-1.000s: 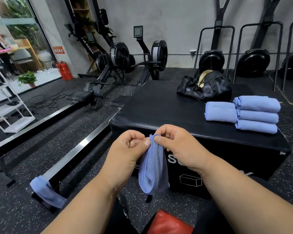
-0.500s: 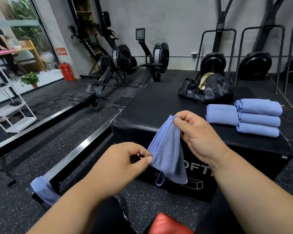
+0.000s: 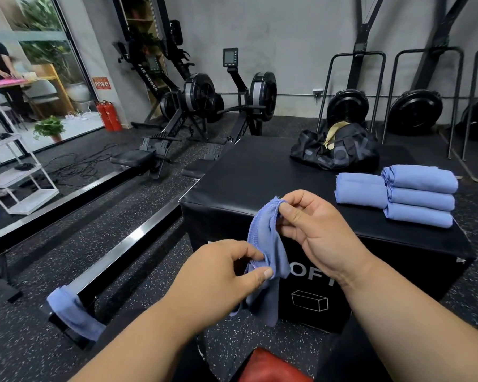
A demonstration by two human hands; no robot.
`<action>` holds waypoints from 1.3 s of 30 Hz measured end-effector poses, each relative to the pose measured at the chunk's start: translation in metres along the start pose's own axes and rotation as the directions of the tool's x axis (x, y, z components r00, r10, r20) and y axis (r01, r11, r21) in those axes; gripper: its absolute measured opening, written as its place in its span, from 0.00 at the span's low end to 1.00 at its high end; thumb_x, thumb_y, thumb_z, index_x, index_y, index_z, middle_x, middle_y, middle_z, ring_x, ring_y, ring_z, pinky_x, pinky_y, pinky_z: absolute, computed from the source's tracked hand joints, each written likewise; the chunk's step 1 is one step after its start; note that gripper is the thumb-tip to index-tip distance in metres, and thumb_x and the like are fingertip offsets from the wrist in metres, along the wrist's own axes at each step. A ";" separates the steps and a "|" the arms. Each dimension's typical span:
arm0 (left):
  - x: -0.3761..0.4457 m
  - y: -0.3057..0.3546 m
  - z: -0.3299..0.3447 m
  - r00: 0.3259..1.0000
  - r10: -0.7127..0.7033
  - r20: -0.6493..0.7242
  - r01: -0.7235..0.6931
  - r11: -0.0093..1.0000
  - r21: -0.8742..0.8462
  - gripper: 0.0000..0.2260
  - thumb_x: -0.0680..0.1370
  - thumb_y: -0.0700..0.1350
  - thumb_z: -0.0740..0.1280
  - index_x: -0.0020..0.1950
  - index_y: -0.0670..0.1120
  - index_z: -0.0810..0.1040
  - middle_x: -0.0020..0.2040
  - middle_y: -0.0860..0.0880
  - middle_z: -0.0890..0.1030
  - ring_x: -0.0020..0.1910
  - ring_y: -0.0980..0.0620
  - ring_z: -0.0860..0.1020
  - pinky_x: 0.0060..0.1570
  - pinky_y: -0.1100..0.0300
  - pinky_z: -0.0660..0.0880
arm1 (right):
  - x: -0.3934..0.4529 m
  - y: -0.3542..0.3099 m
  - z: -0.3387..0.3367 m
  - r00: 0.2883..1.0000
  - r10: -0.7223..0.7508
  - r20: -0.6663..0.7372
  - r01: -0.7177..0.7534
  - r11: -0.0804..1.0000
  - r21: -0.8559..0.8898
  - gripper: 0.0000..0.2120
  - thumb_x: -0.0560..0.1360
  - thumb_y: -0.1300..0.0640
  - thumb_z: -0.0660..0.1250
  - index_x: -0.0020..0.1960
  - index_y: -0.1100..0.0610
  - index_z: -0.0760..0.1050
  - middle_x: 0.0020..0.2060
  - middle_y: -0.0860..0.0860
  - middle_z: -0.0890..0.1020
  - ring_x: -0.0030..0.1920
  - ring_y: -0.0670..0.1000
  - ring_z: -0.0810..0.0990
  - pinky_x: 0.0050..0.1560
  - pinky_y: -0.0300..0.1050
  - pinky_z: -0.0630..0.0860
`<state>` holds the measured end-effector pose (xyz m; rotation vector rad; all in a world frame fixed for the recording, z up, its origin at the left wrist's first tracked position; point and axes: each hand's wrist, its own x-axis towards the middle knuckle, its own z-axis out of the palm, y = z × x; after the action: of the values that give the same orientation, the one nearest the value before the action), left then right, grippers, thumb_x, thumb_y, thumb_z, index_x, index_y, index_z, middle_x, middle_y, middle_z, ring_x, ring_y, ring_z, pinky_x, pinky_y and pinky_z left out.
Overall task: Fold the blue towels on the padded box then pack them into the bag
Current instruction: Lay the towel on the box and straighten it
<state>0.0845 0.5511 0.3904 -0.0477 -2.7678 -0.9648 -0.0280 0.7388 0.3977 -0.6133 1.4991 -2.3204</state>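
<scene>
A loose blue towel (image 3: 268, 244) hangs in front of the black padded box (image 3: 260, 175). My right hand (image 3: 312, 232) pinches its top corner just above the box's near edge. My left hand (image 3: 218, 279) pinches the hem lower down, thumb against forefinger. On the box's right side lie folded blue towels: a stack of three (image 3: 420, 197) and one more (image 3: 360, 191) beside it on the left. The black duffel bag (image 3: 337, 150) sits at the box's far side, its top open with a tan strap showing.
Another blue towel (image 3: 72, 312) is draped over the end of a metal rail at lower left. Rowing machines (image 3: 199, 106) stand behind the box, fan bikes (image 3: 348, 106) along the back wall. A red object (image 3: 271, 368) lies by my knees. White shelving (image 3: 17, 172) is at far left.
My hands have drawn apart along the towel's hem: the right lifted its corner up toward the box top, the left slid down and now pinches the hem lower.
</scene>
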 end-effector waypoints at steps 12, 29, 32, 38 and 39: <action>0.002 -0.002 0.013 0.961 -0.139 -0.238 0.157 0.986 0.060 0.06 0.75 0.60 0.74 0.46 0.60 0.83 0.45 0.65 0.81 0.46 0.65 0.78 0.48 0.61 0.77 | -0.003 0.002 0.008 0.999 -0.013 -0.039 0.014 1.000 0.024 0.08 0.74 0.55 0.73 0.49 0.59 0.79 0.48 0.60 0.85 0.49 0.55 0.85 0.53 0.52 0.83; 0.003 -0.012 0.020 0.971 -0.238 -0.030 0.215 0.921 -0.325 0.04 0.75 0.55 0.77 0.42 0.57 0.87 0.40 0.57 0.86 0.35 0.60 0.79 0.42 0.59 0.77 | -0.009 0.003 0.013 1.000 0.028 -0.005 -0.028 1.000 0.007 0.04 0.69 0.51 0.76 0.43 0.50 0.85 0.45 0.56 0.86 0.46 0.53 0.85 0.50 0.49 0.83; 0.005 -0.015 0.024 0.970 -0.242 -0.027 0.222 0.925 -0.308 0.03 0.74 0.54 0.77 0.43 0.56 0.86 0.38 0.54 0.85 0.32 0.56 0.76 0.37 0.54 0.76 | -0.009 0.005 0.012 1.000 0.027 -0.002 -0.027 1.000 0.003 0.05 0.69 0.51 0.76 0.43 0.51 0.84 0.45 0.56 0.85 0.46 0.53 0.84 0.50 0.50 0.83; 0.006 -0.023 0.019 0.976 -0.189 -0.106 0.159 0.957 -0.243 0.06 0.78 0.48 0.73 0.41 0.53 0.82 0.32 0.56 0.81 0.27 0.59 0.71 0.31 0.56 0.70 | -0.004 0.005 0.004 0.999 0.013 -0.029 -0.013 1.000 0.003 0.04 0.74 0.56 0.72 0.47 0.56 0.81 0.46 0.57 0.85 0.46 0.52 0.85 0.50 0.48 0.84; 0.006 -0.023 0.014 0.972 -0.177 -0.157 0.139 0.964 -0.225 0.07 0.79 0.48 0.72 0.41 0.53 0.80 0.31 0.57 0.80 0.26 0.60 0.70 0.30 0.60 0.68 | -0.003 0.004 0.001 0.999 0.008 -0.046 -0.009 1.000 -0.008 0.04 0.74 0.57 0.72 0.47 0.56 0.80 0.45 0.56 0.85 0.45 0.51 0.84 0.50 0.46 0.84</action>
<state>0.0735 0.5412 0.3668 0.2195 -2.5278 -1.2382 -0.0249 0.7381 0.3938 -0.5583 1.5287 -2.3381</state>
